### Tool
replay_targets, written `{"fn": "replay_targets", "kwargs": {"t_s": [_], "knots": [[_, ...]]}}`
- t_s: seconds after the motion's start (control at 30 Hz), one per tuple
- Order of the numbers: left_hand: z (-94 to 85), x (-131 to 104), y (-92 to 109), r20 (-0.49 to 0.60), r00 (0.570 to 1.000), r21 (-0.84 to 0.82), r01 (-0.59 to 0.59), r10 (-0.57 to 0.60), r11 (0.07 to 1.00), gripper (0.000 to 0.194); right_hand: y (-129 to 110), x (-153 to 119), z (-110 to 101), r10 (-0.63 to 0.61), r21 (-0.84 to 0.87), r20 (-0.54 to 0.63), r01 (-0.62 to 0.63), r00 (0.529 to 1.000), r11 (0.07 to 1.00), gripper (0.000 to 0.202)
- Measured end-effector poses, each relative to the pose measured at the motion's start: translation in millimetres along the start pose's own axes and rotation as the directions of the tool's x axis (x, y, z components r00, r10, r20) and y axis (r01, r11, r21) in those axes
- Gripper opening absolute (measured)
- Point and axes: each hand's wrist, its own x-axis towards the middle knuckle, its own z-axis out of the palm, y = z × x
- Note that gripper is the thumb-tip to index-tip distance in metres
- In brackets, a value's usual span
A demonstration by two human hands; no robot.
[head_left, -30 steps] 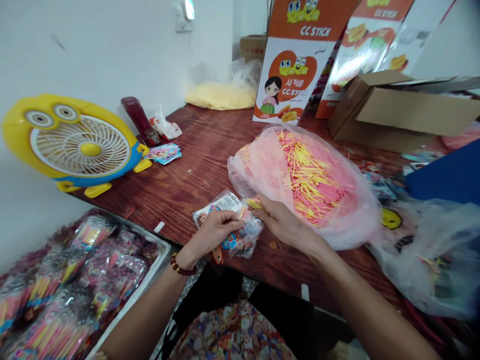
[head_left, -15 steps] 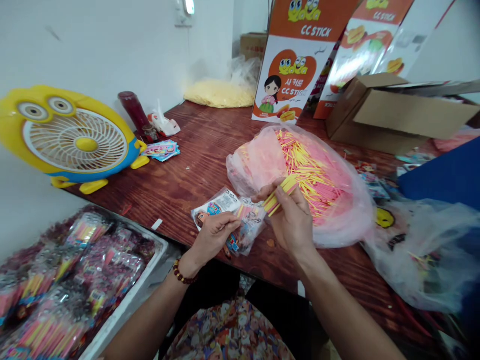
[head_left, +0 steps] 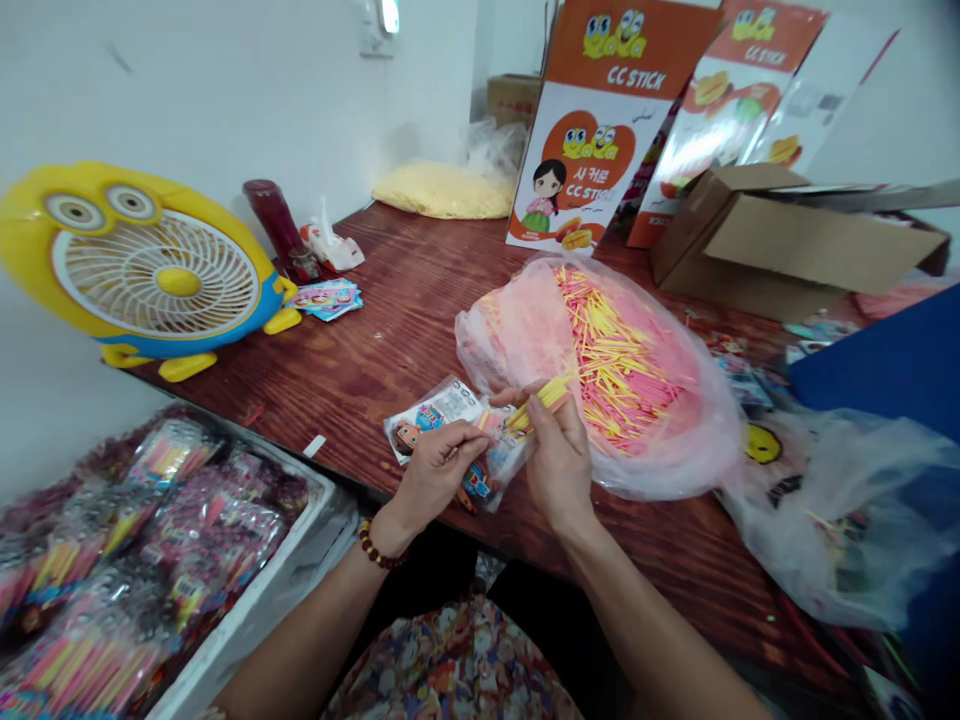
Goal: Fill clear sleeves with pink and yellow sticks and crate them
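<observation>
My right hand (head_left: pixel 559 460) is closed around a small bundle of yellow and pink sticks (head_left: pixel 551 395), whose lower ends point at the mouth of a clear printed packet (head_left: pixel 506 460). My left hand (head_left: pixel 439 465), with a beaded bracelet at the wrist, pinches the near edge of that packet. A second printed packet (head_left: pixel 450 400) lies flat just beyond my left hand. To the right, a large open pink plastic bag (head_left: pixel 517 330) holds a heap of loose yellow and pink sticks (head_left: pixel 615 360).
A yellow fan (head_left: pixel 176 280) stands at the left. A white crate (head_left: pixel 300 530) of filled packets is at lower left. Printed cartons (head_left: pixel 577 150) and an open cardboard box (head_left: pixel 810 240) stand behind. A clear plastic bag (head_left: pixel 862 500) lies at right.
My right hand has moved left and closer to my left hand, bringing the bundle of sticks to the packet. My left hand has shifted slightly right.
</observation>
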Motion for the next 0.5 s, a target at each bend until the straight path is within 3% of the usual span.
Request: {"fn": "replay_targets", "kwargs": {"t_s": [0.23,0.33,0.4,0.5], "knots": [[3.2,8.1,-3.0,0.005,0.991,-0.144,0.137,-0.137,0.98,0.019,-10.5,7.2,-10.2,0.083,-0.122,0.139,-0.066,0.987,0.99,0.023],[7.4,14.2,-1.1,-0.006,0.982,-0.218,0.183,-0.189,0.959,0.019,-21.5,10.7,-16.8,0.06,-0.32,0.207,0.009,0.977,0.947,0.035],[10.4,18.0,0.2,-0.015,0.976,-0.272,0.203,-0.215,0.941,0.02,-29.0,12.9,-21.9,0.065,-0.493,0.308,0.101,0.949,0.864,0.038],[13.3,20.9,-0.3,-0.019,0.973,-0.328,0.211,-0.229,0.921,0.022,-36.6,16.5,-32.7,0.106,-0.575,0.405,0.162,0.908,0.802,0.041]]}}
